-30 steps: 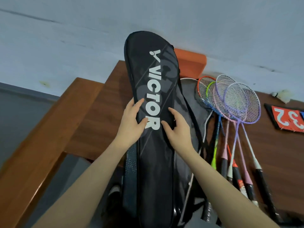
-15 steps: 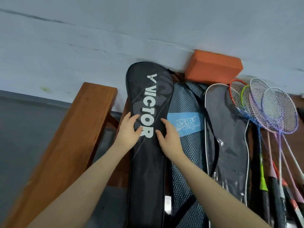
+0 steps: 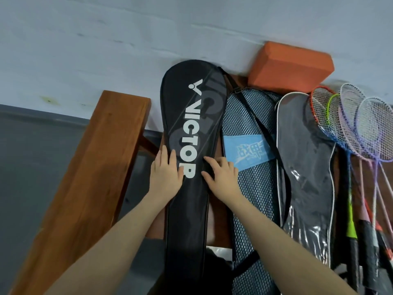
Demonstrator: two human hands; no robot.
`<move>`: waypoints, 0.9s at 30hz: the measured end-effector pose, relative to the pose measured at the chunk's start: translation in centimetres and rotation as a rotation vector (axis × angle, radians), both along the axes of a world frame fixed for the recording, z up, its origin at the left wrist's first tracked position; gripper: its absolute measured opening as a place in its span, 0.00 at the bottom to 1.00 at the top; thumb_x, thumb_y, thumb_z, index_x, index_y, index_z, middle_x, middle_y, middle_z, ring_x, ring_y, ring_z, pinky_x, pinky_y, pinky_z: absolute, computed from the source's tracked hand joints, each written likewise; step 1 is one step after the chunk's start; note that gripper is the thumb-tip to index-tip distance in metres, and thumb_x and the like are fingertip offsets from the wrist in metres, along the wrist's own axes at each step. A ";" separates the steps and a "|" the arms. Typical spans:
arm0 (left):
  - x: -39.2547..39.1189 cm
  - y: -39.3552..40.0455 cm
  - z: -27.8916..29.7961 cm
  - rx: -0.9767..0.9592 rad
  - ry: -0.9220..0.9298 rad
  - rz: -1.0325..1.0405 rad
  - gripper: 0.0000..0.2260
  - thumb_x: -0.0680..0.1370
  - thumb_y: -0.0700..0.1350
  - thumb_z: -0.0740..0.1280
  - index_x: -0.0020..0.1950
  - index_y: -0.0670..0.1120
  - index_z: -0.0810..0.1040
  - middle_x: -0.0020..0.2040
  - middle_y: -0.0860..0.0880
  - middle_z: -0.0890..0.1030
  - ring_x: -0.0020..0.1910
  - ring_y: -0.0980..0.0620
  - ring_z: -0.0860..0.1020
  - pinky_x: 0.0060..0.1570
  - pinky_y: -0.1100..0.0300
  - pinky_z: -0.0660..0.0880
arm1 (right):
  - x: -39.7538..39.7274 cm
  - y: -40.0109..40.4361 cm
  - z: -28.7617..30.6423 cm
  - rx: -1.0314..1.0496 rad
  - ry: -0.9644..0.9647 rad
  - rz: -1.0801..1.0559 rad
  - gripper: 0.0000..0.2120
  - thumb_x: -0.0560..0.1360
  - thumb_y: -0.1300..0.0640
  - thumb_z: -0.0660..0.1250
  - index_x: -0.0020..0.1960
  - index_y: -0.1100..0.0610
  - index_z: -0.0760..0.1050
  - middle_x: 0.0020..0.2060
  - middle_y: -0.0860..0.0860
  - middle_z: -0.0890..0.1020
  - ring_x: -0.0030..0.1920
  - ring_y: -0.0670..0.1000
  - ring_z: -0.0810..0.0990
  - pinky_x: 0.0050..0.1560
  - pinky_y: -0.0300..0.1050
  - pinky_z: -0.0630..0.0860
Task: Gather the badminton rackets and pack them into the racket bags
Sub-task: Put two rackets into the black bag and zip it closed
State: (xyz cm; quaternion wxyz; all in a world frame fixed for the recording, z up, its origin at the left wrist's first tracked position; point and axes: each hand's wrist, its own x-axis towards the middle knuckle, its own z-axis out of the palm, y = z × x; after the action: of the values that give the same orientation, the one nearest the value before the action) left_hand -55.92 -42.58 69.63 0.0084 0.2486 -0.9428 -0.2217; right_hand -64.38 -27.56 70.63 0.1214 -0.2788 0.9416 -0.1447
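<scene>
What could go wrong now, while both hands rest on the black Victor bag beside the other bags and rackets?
1. The black Victor bag lies at the table's left edge and its lower end hangs past the front; it might slide off once the left hand and right hand let go.
2. The black strap crosses the mesh bag; lifting one bag may drag the other.
3. The rackets overlap, so strings could snag.

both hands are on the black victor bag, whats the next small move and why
Probably let go and reach right for a racket. The black VICTOR racket bag lies flat under the left hand and right hand, while the loose bundle of coloured badminton rackets sits unpacked at far right.
</scene>
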 end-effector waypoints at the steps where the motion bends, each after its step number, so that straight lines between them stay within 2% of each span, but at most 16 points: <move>1: 0.1 0.3 0.2 -0.019 0.020 -0.022 0.24 0.76 0.46 0.66 0.69 0.38 0.67 0.71 0.34 0.63 0.69 0.36 0.63 0.65 0.44 0.63 | -0.1 0.5 0.2 -0.024 0.016 -0.005 0.22 0.77 0.47 0.61 0.69 0.49 0.66 0.59 0.53 0.72 0.59 0.57 0.69 0.59 0.52 0.62; 4: 0.2 2.4 0.9 -0.017 0.059 -0.170 0.24 0.77 0.51 0.63 0.71 0.43 0.66 0.73 0.39 0.62 0.72 0.39 0.60 0.68 0.45 0.59 | -0.7 3.0 0.8 -0.089 0.075 -0.114 0.20 0.77 0.50 0.62 0.68 0.52 0.69 0.58 0.54 0.73 0.59 0.57 0.70 0.59 0.53 0.62; 7: -0.1 5.4 1.3 -0.009 -0.111 -0.299 0.28 0.78 0.60 0.55 0.75 0.49 0.56 0.77 0.44 0.52 0.75 0.41 0.49 0.70 0.43 0.51 | -1.4 6.9 0.6 -0.069 0.213 -0.316 0.20 0.76 0.53 0.66 0.66 0.54 0.71 0.63 0.58 0.72 0.61 0.63 0.70 0.60 0.59 0.63; 9: -0.6 6.7 1.1 -0.032 -0.239 -0.296 0.31 0.77 0.62 0.53 0.76 0.50 0.50 0.77 0.46 0.47 0.75 0.41 0.42 0.70 0.41 0.47 | -2.1 9.7 0.4 0.025 0.268 -0.449 0.22 0.75 0.54 0.67 0.68 0.54 0.70 0.68 0.61 0.69 0.65 0.66 0.67 0.63 0.63 0.61; 11: -1.3 7.4 1.0 -0.058 -0.298 -0.260 0.32 0.78 0.62 0.53 0.76 0.50 0.48 0.77 0.46 0.46 0.74 0.39 0.41 0.69 0.38 0.46 | -3.0 11.9 0.4 0.125 0.224 -0.532 0.24 0.75 0.53 0.65 0.70 0.53 0.66 0.69 0.62 0.67 0.66 0.66 0.65 0.65 0.63 0.60; 14: -2.0 8.0 1.2 -0.057 -0.334 -0.212 0.30 0.78 0.60 0.53 0.76 0.49 0.49 0.77 0.46 0.46 0.74 0.38 0.40 0.68 0.36 0.45 | -3.9 13.3 0.3 0.152 0.144 -0.528 0.21 0.77 0.59 0.61 0.70 0.56 0.66 0.61 0.61 0.74 0.61 0.63 0.71 0.62 0.59 0.63; 17: -1.9 7.9 0.7 -0.076 -0.301 -0.216 0.27 0.79 0.56 0.55 0.76 0.49 0.53 0.77 0.46 0.51 0.74 0.38 0.44 0.69 0.37 0.48 | -3.9 12.1 0.8 -0.032 0.174 -0.403 0.18 0.76 0.66 0.60 0.65 0.61 0.71 0.52 0.59 0.80 0.52 0.61 0.77 0.56 0.55 0.67; 20: -1.0 6.4 0.0 -0.080 -0.129 -0.247 0.22 0.76 0.53 0.64 0.68 0.48 0.71 0.70 0.45 0.69 0.70 0.37 0.62 0.61 0.38 0.62 | -2.4 9.1 1.7 -0.284 0.127 -0.228 0.17 0.75 0.68 0.63 0.63 0.63 0.73 0.47 0.58 0.80 0.46 0.59 0.78 0.49 0.53 0.71; 22: -0.7 5.1 -0.4 -0.055 -0.042 -0.250 0.18 0.75 0.50 0.66 0.64 0.49 0.75 0.67 0.47 0.73 0.67 0.39 0.67 0.57 0.40 0.66 | -1.0 6.8 2.3 -0.428 0.103 -0.147 0.16 0.75 0.67 0.64 0.62 0.64 0.73 0.49 0.58 0.78 0.47 0.56 0.77 0.50 0.50 0.73; 24: -0.3 4.0 -0.4 -0.058 -0.032 -0.282 0.16 0.77 0.50 0.61 0.64 0.51 0.75 0.68 0.49 0.72 0.67 0.42 0.67 0.58 0.42 0.66 | 0.3 4.5 2.7 -0.530 0.107 -0.090 0.15 0.75 0.66 0.64 0.61 0.66 0.73 0.50 0.58 0.76 0.51 0.53 0.75 0.57 0.41 0.72; 26: 0.3 3.4 -0.5 -0.107 -0.054 -0.308 0.19 0.76 0.53 0.54 0.65 0.52 0.74 0.69 0.48 0.71 0.68 0.44 0.67 0.59 0.45 0.66 | 1.3 2.8 2.7 -0.586 0.094 -0.066 0.15 0.74 0.66 0.65 0.60 0.67 0.74 0.50 0.57 0.75 0.53 0.49 0.72 0.60 0.30 0.67; 27: 0.6 3.2 -0.7 -0.109 -0.069 -0.297 0.21 0.76 0.54 0.52 0.65 0.52 0.73 0.70 0.48 0.70 0.69 0.45 0.65 0.60 0.45 0.65 | 1.8 2.3 2.4 -0.582 0.065 -0.055 0.14 0.74 0.66 0.66 0.59 0.66 0.75 0.50 0.57 0.75 0.53 0.49 0.73 0.60 0.30 0.67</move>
State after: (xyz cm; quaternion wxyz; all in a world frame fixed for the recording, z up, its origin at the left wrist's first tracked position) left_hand -55.36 -39.35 68.95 -0.0433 0.1134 -0.9795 -0.1605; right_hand -62.61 -25.29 73.00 0.0021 -0.2808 0.8711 -0.4030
